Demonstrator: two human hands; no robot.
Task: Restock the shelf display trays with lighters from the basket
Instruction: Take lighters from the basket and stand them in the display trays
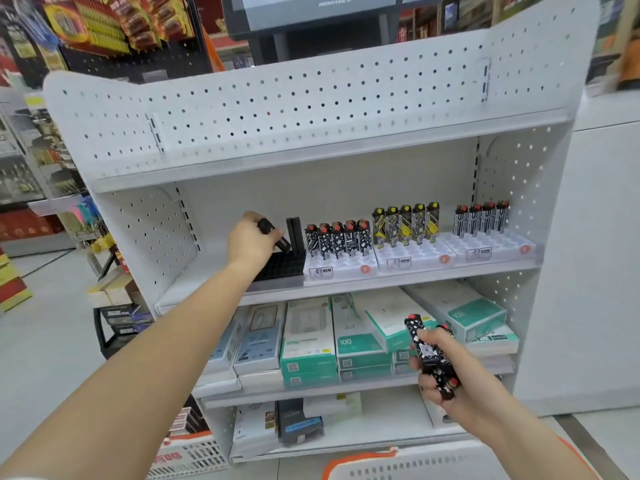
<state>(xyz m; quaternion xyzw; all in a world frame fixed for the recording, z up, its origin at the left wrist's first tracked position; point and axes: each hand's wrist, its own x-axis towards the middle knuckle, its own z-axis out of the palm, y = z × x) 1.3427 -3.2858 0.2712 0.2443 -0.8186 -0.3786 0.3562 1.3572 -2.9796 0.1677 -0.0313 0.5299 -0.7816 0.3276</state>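
Left of centre, the left hand pinches a black lighter over the black tray; the right hand clutches patterned lighters (light, rigid, probably slick; best gripped mid-body).

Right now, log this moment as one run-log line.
left hand: holds black lighter over black tray | right hand: grips patterned lighters | restock: ongoing

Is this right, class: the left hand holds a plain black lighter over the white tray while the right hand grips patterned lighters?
Not quite. In the head view, the left hand holds the black lighter over the black tray, not a white one. The right hand does grip patterned lighters.
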